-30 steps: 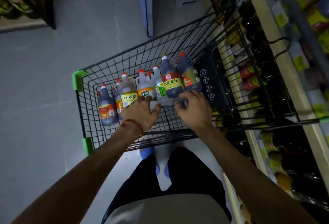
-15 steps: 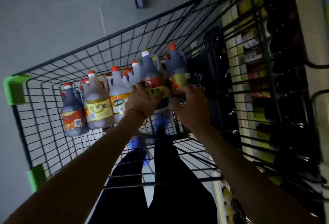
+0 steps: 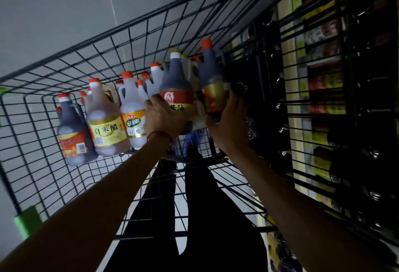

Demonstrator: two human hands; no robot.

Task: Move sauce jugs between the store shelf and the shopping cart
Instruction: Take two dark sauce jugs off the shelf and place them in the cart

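Note:
Several sauce jugs stand in a row inside the black wire shopping cart [image 3: 38, 163]. My left hand [image 3: 165, 118] is wrapped around the lower body of a dark jug with a red label and white cap [image 3: 176, 86]. My right hand [image 3: 231, 124] grips a dark jug with a gold label and orange cap [image 3: 212, 77] at the row's right end. To the left stand a pale jug with a green-orange label [image 3: 132, 118], a jug with a yellow label [image 3: 105, 129] and a dark jug with an orange label [image 3: 72, 135].
The store shelf [image 3: 319, 90] runs along the right, behind the cart's wire side, stocked with dark bottles and packets. Green plastic corner pieces [image 3: 27, 222] mark the cart's left edge. Grey floor [image 3: 54, 12] lies beyond the cart. My dark trousers show through the cart bottom.
Both hands have closed around the two rightmost jugs, where a second ago they hovered in front of the row. The view has come closer to the cart.

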